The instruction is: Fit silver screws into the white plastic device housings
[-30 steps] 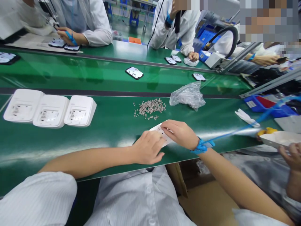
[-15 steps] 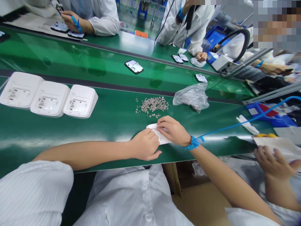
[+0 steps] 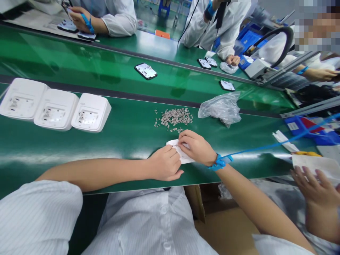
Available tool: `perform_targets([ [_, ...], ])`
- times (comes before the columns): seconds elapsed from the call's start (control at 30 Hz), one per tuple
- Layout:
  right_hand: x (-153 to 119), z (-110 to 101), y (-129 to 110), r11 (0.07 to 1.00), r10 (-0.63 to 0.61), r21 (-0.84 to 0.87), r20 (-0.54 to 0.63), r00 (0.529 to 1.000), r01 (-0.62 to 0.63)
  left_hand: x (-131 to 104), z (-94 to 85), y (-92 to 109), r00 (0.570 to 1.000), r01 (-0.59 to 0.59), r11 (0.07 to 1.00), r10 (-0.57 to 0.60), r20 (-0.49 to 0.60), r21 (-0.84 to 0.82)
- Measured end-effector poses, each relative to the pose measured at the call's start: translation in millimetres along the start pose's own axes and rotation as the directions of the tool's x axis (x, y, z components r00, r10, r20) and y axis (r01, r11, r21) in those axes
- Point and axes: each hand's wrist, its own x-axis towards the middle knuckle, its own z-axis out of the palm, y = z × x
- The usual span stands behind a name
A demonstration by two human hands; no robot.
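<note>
A white plastic panel (image 3: 186, 158) lies on the green bench under both my hands, mostly covered by them. My left hand (image 3: 166, 163) is closed, its curled fingers pressed on the panel's left part and its thumb pointing right. Over the upper side of the panel, my right hand (image 3: 195, 145) has its fingertips pinched together; anything between them is too small to see. A blue strap (image 3: 220, 162) circles my right wrist. Just beyond my hands is a loose pile of small metal pieces (image 3: 176, 117).
Three white plastic housings (image 3: 91, 112) stand side by side at left. A clear plastic bag (image 3: 220, 108) lies right of the pile. Beyond runs a green conveyor with black-framed circuit boards (image 3: 146, 71). A co-worker's hand (image 3: 315, 184) rests on white material at right. Blue cord stretches rightward from my wrist.
The nearest framed board on the conveyor has shifted slightly left. My hands keep almost the same pose on the panel. The whole view has moved a little.
</note>
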Motion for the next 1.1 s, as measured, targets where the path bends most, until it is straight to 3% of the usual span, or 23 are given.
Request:
perform_targets([
  [0.17,2,-1,2,0.999,0.042,-0.018,0.075,0.996,-0.040,-1,-2.9,4,0.998,0.056,0.998,-0.056,0.014,-0.004],
  [0.43,-2,5,5,0.998,-0.042,-0.051,-0.015,0.999,0.042,-1,-3.1,6,0.999,0.007,0.997,-0.005,-0.034,0.071],
  [0.63,-5,3,2,0.996,-0.077,-0.046,-0.057,0.995,0.075,-2,-3.7,8,0.999,0.025,0.996,-0.027,0.022,0.085],
  [0.83,-26,3,-1,0.991,-0.130,0.006,-0.143,0.981,0.132,-3,-4.9,10,0.999,0.020,0.996,-0.024,0.044,0.091],
  [1.1,-40,8,-1,0.979,-0.199,-0.077,-0.207,0.958,0.186,-2,-6.2,11,0.997,0.035,0.994,-0.042,0.060,0.099],
])
